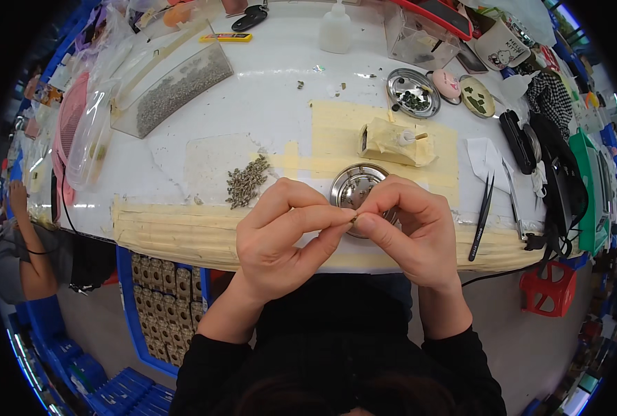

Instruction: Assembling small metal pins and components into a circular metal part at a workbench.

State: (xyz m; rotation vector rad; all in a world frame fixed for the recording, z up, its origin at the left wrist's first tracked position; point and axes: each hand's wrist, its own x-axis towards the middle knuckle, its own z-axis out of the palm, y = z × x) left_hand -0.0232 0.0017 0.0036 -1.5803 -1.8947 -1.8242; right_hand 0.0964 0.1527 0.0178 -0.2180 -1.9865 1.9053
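Note:
My left hand (287, 232) and my right hand (409, 229) meet at the fingertips above the table's front edge. Between them they pinch a tiny dark piece (354, 220), mostly covered by the fingers and too small to name. Just behind the fingertips stands a round shiny metal dish (359, 182) with small bits in it, partly hidden by my right hand. A pile of small grey-brown metal-looking parts (247, 182) lies beyond my left hand. Past the dish sits a block wrapped in yellowish tape (397, 142), with a small peg on top.
Black tweezers (484, 216) lie at right, beside a white cloth (490, 163). A clear tray of grey granules (183, 90) stands far left; a round tin of dark green pieces (414, 93) is far right. A blue crate of blocks (163, 305) is below the table. Another person's arm (34, 243) shows at left.

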